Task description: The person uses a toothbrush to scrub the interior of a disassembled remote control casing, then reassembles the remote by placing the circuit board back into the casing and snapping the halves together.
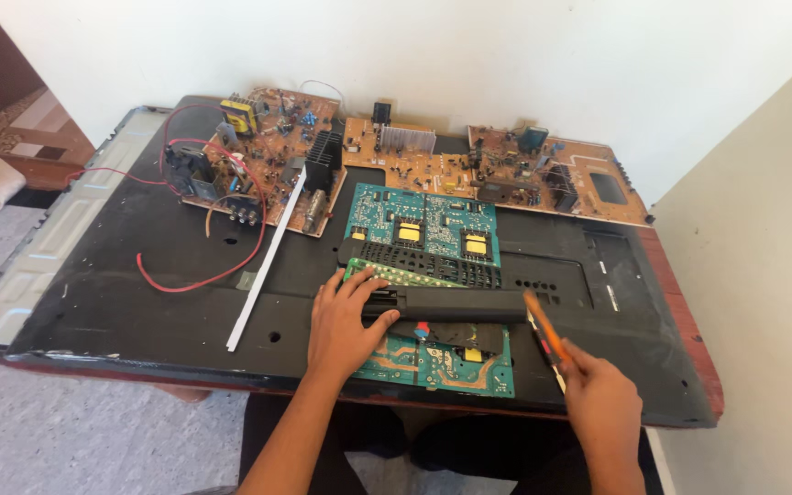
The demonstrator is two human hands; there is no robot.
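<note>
Left hand (346,325) pressing flat, open, on long black remote shell (451,305) lying sideways; right hand (602,403) gripping orange screwdriver (543,332) at its right end.

I see matt black plastic on the remote back (451,305) under my left hand (346,325), faintly sheened along its top edge. The screwdriver (547,337) in my right hand (602,399) has a glossy orange plastic handle. The teal boards (422,223) look lacquered and smooth, with shiny yellow parts. The brown boards (263,151) look dull, papery, bristling with metal fins. The black panel (121,293) is scuffed matt plastic. The red wire (196,280) is glossy. The white strip (266,266) looks smooth.
</note>
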